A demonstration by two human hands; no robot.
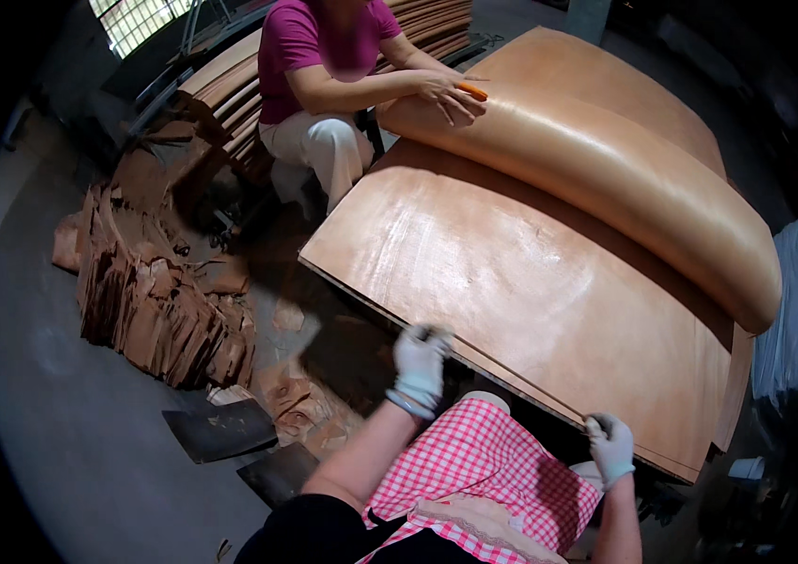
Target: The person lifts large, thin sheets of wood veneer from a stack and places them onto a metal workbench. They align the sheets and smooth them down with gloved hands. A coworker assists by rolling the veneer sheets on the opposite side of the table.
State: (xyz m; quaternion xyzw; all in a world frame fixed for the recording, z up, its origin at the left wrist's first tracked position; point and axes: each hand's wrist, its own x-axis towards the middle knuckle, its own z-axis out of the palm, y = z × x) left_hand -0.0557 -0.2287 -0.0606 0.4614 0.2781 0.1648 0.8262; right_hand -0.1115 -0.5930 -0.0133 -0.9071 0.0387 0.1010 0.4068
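The wearer's left hand (420, 362) and right hand (611, 447) were each covered by a pale, whitish glove; forearms were bare. A red-and-white checked apron (484, 465) with a lace-trimmed edge lay over a black garment (310, 534).

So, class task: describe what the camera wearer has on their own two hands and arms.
Both the left hand and right hand wear pale grey-white knitted gloves with snug cuffs. The forearms are bare, with no sleeves showing. A red-and-white checked apron lies between them.
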